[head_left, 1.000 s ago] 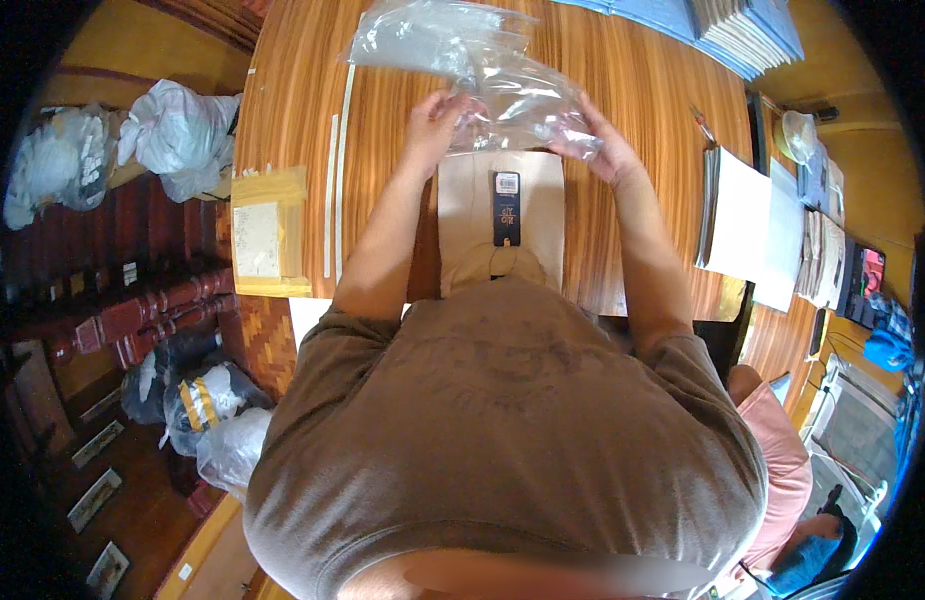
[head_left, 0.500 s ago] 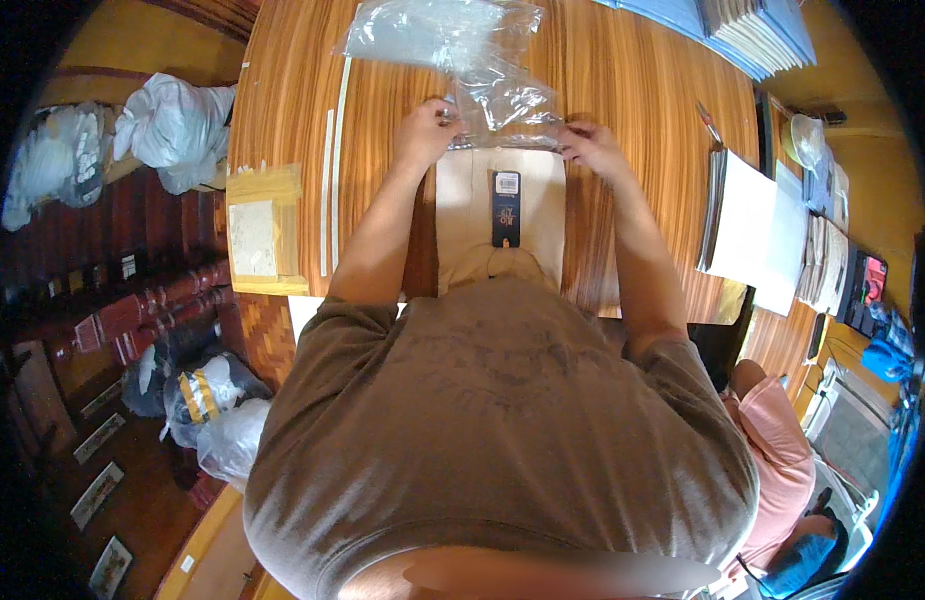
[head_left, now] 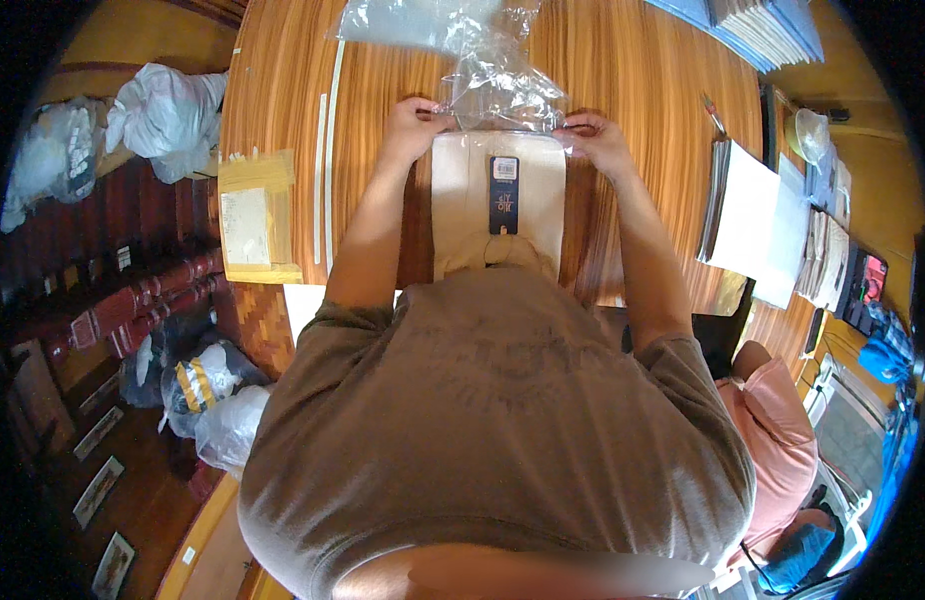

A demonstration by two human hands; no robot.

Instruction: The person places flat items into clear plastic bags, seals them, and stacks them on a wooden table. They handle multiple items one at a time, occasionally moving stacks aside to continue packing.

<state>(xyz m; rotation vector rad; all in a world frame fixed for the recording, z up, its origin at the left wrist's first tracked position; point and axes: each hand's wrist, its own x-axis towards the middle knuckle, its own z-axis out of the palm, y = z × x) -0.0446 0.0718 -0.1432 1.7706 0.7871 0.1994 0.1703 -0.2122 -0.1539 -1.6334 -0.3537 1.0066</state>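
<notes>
Head view: the left hand [head_left: 415, 128] pinches one near corner of a clear plastic bag [head_left: 505, 92], fingers drawn together, and the right hand [head_left: 596, 142] pinches the opposite corner likewise. Its near edge, pulled straight between them, meets the far end of a folded beige garment [head_left: 457, 205], which lies on the wood-grained counter [head_left: 643, 70] between the forearms, a dark tag [head_left: 504, 195] on top. Beyond lies more clear plastic [head_left: 398, 22]; farther right, white sheets [head_left: 745, 210]; farther left, a yellow-taped patch [head_left: 275, 225].
</notes>
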